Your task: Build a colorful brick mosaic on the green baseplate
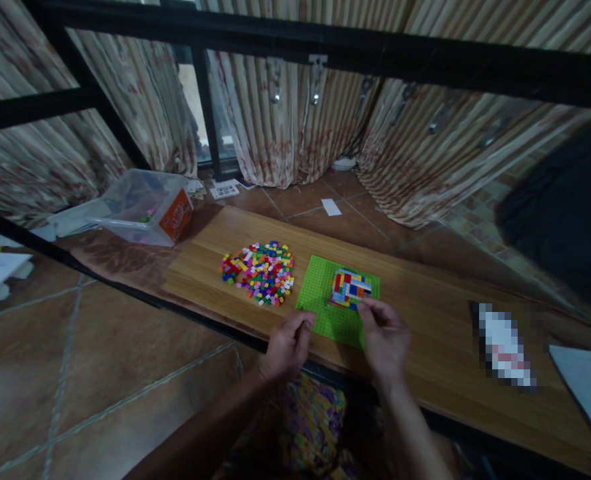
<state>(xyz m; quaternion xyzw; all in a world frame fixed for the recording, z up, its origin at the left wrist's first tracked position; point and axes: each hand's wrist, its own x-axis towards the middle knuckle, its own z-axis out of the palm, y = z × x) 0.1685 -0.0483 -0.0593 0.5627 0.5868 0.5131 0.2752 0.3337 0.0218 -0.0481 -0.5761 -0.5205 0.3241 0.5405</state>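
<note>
On a wooden board lies a green studded baseplate (333,327), turned slightly. A low block of toy bricks (348,288), in red, white, blue, yellow and other colours, stands on its right part. My right hand (388,340) is closed in a pinch, its fingertips at the near right corner of the brick block. What sits between those fingertips is too small to make out. My left hand (288,341) has its fingers curled together at the baseplate's near left corner; anything inside them is hidden. Left of the baseplate lies a pile of loose toy bricks (263,272).
The wooden board (440,320) lies along a low table. A clear plastic bin (143,207) with an orange label stands at the far left. At the right are a blurred-out item (505,347) and a white sheet (588,383). Dark metal bars (295,40) and curtains (300,127) are beyond.
</note>
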